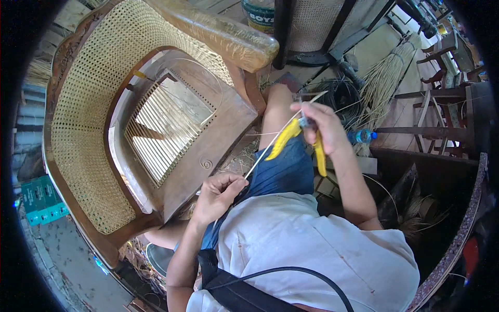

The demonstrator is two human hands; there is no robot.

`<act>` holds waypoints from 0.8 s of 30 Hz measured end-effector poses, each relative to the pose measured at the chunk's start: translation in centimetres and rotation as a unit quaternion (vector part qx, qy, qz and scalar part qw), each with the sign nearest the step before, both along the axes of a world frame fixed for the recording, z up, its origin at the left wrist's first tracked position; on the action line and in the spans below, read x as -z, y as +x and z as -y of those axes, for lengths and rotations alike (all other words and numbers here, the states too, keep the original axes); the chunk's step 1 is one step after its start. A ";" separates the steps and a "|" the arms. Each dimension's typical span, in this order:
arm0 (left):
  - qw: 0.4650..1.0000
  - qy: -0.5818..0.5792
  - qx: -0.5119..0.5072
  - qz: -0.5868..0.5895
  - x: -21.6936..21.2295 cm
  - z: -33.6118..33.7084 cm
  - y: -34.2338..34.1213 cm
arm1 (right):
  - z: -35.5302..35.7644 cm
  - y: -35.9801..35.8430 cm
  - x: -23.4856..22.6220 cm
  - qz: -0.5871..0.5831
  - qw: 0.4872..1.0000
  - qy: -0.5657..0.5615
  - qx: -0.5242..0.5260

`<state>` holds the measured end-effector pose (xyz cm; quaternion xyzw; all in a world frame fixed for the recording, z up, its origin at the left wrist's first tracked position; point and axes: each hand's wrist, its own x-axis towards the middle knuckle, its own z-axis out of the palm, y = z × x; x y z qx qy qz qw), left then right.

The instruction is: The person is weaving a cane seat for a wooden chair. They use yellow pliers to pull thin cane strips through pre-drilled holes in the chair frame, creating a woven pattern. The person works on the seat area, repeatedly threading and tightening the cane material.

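Observation:
A pale cane strand (pixel 264 155) stretches diagonally from my left hand to my right hand. The fingers of my left hand (pixel 221 193) pinch its lower part in front of my lap. My right hand (pixel 323 124) holds a yellow-handled plier-like cutting tool (pixel 284 140), its handles spread apart; whether its jaws touch the strand I cannot tell. To the left stands a wooden armchair (pixel 179 210) with a woven cane back (pixel 86 138). Parallel strands (pixel 158 138) cross its seat opening, and a loose strand loops above the seat. A yellow-handled tool (pixel 139 74) rests at the seat's rear edge.
A bundle of long cane (pixel 384 78) lies at the far right, near a black coil (pixel 338 99). A plastic bottle (pixel 361 136) with a blue cap sits past my right forearm. Other wooden furniture (pixel 447 135) stands at right, and a bucket (pixel 258 15) at the back.

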<state>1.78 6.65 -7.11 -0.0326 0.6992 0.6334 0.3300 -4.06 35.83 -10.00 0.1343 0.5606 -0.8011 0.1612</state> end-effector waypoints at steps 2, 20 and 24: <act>1.000 -0.003 -0.022 -0.003 0.2 -0.3 0.2 | 1.0 0.1 -2.7 -0.002 0.996 0.032 -0.085; 0.981 -0.096 0.021 -0.165 -2.5 0.7 2.4 | 3.4 2.9 -0.5 0.073 0.984 -0.119 -0.111; 0.992 -0.066 0.007 -0.105 -3.6 2.6 4.1 | 0.9 1.9 -1.8 0.042 0.993 -0.068 -0.090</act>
